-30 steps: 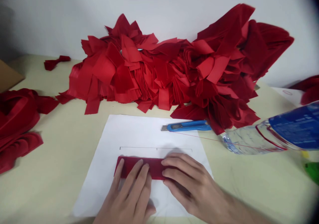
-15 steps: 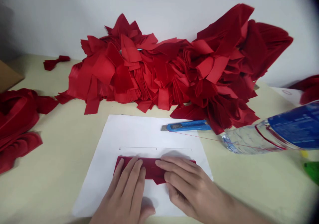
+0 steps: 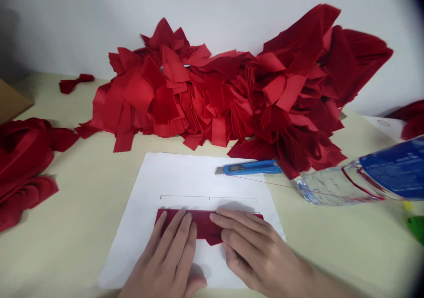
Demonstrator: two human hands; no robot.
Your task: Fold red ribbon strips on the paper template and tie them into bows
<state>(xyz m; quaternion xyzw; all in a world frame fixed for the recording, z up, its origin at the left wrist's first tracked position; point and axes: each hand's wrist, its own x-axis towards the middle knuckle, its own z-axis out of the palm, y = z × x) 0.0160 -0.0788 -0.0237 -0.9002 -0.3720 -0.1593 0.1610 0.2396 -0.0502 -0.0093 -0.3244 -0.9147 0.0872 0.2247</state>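
A red fabric strip (image 3: pixel 205 222), its long axis lying left to right, is pressed against a white paper sheet (image 3: pixel 185 174) by the flat, unclenched left hand (image 3: pixel 164 256) and right hand (image 3: pixel 255 249); nothing is grasped.

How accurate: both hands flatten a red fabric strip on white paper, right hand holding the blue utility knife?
Not held: the head view shows the blue utility knife lying across the white paper's corner, away from the right hand. The rest stands.
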